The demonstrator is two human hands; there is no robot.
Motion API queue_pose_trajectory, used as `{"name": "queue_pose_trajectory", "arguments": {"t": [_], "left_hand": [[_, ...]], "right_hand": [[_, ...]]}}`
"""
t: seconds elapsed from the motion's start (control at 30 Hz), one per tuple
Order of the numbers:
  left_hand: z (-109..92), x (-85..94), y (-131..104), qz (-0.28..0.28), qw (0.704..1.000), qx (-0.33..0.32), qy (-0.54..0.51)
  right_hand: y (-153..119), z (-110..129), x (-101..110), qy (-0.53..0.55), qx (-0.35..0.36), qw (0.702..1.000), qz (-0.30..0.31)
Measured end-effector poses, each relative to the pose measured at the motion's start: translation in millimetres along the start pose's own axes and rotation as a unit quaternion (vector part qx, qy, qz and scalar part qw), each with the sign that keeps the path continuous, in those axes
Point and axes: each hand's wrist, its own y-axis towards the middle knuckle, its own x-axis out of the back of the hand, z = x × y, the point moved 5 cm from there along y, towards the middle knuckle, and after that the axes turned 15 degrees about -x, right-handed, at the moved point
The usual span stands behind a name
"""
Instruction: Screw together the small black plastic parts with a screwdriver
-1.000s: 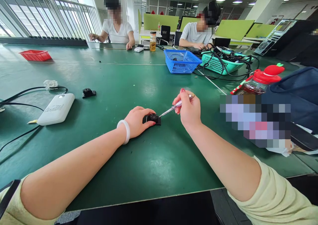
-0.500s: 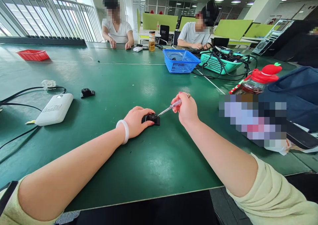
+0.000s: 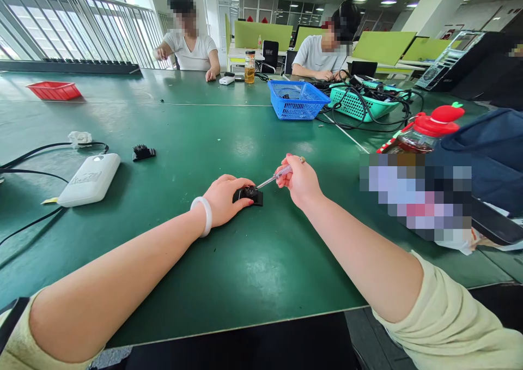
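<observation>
On the green table point(image 3: 261, 261), a small black block-shaped part with a flat base point(image 3: 255, 196) lies under my left hand point(image 3: 224, 198). Thumb and fingers grip it from both sides, and part of it is hidden by them. My right hand point(image 3: 301, 182) is closed round the clear handle of a screwdriver point(image 3: 267, 182). The thin metal shaft slants down to the left, its tip at the top of the black part. Whether the tip sits in a screw is too small to tell. A similar black part point(image 3: 143, 152) stands farther left.
To the left lies a white power bank point(image 3: 90, 180) with black cables. A blue basket point(image 3: 298, 102) and a green basket point(image 3: 363, 106) full of cables stand ahead; a red tray point(image 3: 54, 90) is far left. At right are a red-lidded bottle point(image 3: 425, 130) and a dark bag. Two people sit opposite.
My right hand has shifted slightly left and down, with the screwdriver tip moving a little left on the black part. The person at far left has raised one hand off the table.
</observation>
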Motion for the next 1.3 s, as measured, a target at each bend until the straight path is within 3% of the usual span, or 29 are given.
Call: {"name": "queue_pose_trajectory", "arguments": {"t": [0.57, 0.8, 1.1, 1.3], "left_hand": [[0.8, -0.7, -0.5, -0.005, 1.000, -0.011, 0.000], [-2.0, -0.5, 1.0, -0.001, 1.000, -0.011, 0.006], [-1.0, -1.9, 0.8, 0.003, 1.000, -0.012, 0.017], [1.8, 0.9, 0.9, -0.004, 0.999, 0.003, 0.040]], "right_hand": [[-1.6, -2.7, 4.3, 0.060, -0.074, 0.995, -0.033], [-0.2, -3.4, 1.7, 0.060, -0.076, 0.995, -0.003], [-6.4, 2.9, -6.8, -0.058, -0.007, 0.997, 0.054], [-8.6, 17.5, 1.0, -0.022, 0.080, 0.997, 0.006]]}}
